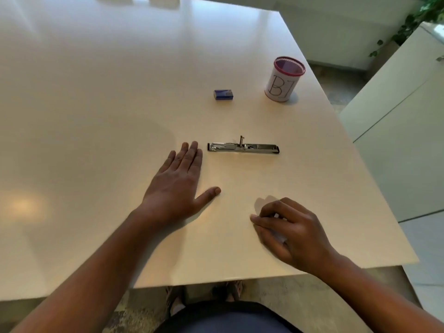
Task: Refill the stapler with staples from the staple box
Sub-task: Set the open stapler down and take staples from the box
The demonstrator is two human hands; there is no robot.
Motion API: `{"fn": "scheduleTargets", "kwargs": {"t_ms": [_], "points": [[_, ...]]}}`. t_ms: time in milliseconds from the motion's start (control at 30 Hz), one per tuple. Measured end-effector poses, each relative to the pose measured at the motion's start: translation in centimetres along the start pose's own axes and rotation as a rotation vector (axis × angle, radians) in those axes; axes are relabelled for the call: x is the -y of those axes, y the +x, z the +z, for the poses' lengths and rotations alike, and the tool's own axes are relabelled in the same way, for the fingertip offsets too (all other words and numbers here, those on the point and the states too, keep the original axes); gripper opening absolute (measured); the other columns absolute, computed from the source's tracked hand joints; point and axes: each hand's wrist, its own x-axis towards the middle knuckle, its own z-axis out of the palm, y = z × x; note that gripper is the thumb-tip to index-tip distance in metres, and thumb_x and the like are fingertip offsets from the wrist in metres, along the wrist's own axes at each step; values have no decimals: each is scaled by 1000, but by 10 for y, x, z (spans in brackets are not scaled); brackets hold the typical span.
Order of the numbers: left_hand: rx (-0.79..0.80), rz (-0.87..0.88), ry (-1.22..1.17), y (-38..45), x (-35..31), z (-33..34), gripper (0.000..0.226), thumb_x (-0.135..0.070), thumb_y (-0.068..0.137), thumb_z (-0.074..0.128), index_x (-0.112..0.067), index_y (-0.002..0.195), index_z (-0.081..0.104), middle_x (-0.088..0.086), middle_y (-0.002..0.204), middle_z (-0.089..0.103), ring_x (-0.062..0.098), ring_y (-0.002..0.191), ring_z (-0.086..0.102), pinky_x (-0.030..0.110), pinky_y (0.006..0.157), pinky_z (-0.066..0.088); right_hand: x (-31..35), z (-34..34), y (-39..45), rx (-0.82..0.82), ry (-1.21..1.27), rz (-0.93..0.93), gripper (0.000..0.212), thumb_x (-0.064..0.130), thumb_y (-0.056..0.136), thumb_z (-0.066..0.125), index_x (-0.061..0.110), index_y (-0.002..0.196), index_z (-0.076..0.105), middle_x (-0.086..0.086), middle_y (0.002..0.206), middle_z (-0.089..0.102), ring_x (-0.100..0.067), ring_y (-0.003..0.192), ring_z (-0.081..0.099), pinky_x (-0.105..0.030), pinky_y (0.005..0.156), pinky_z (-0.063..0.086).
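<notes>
The stapler (243,148) lies opened out flat on the white table (96,92), stretched left to right, its metal channel facing up and a small upright piece standing near its middle. Whether any staples already sit in the channel is too small to tell. The blue staple box (223,94) rests farther back, well apart from the stapler and looking closed. To its right, near the table's right edge, stands a white pen cup (284,79) with a pink rim.

The left hand (179,182) is laid palm down on the table, fingers (192,155) straight and close together, thumb spread out to the side, the fingertips just left of the stapler's left end but not touching it. It holds nothing. The right hand (292,233) sits near the front edge, its fingers curled in towards the palm. Something pale shows between them, but it is blurred, and I cannot tell whether that is a held object or only the bright table showing through.

To my eye neither hand has yet gone for the box, so the loading is all ahead. The risks I would watch: the box is small and light and could skid away under a one-handed grab, and a strip of staples snaps easily if pinched hard. The open stapler may also slide on this glossy table when the strip is pressed in, unless the left hand steadies it.
</notes>
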Motion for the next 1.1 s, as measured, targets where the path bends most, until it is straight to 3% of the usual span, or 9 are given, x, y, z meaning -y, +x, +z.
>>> {"fn": "scheduleTargets", "kwargs": {"t_ms": [567,867,1100], "points": [[46,32,1,-39,-17,5,102,-82,93,1,-10,163,-11,9,173,-18,22,160,-18,41,132,-3,20,-7,-45,39,181,-18,34,35,78,91,18,106,82,1,102,73,-16,94,67,-36,75,53],[7,22,17,-40,-19,5,101,-80,95,9,-8,165,-5,9,174,-11,22,162,-10,43,133,5,21,-2,-53,13,278,-39,11,23,83,90,18,90,84,4,88,70,-9,79,63,-28,67,49],[-59,-13,-21,-46,-26,1,99,-81,95,15,-12,166,2,4,176,-2,16,162,-3,39,132,8,34,8,-69,-162,81,-154,10,13,85,88,8,92,83,-5,87,74,-19,73,65,-29,67,54]]}}
